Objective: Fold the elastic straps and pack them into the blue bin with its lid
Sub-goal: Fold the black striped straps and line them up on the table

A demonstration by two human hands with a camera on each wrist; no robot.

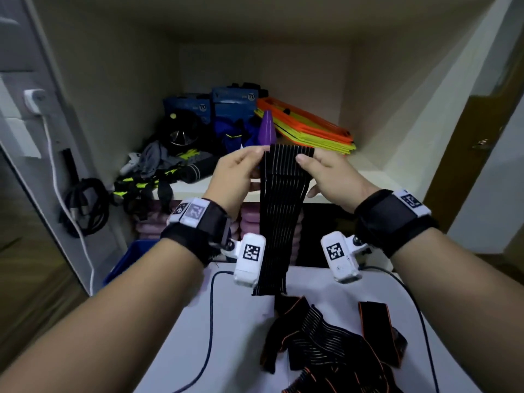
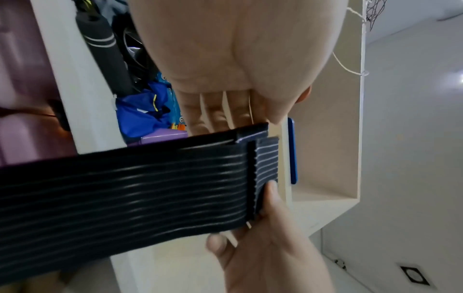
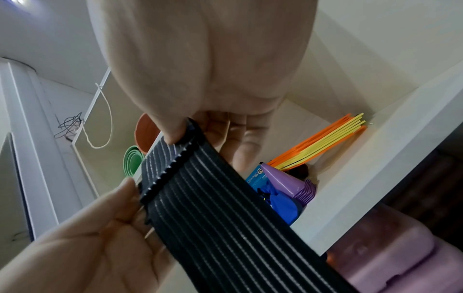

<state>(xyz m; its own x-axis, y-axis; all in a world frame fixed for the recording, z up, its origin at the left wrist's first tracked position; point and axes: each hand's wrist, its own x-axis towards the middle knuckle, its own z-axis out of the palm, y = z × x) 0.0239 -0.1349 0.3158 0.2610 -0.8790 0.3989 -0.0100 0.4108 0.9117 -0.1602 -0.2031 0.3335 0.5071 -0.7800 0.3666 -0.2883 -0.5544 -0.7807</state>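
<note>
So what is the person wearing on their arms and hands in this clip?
Both forearms are bare, without sleeves. The left hand and right hand wear no gloves. Each wrist carries a wide black fabric wrist strap with white blocks bearing black-and-white square code markers. A small white wrist camera with such a marker hangs under each wrist, each trailing a thin dark cable.

A black striped elastic strap [image 3: 215,214] is being pinched at its top edge by the right hand [image 3: 200,65] and the left hand [image 3: 95,243], beside a shelf [image 3: 371,158].
</note>
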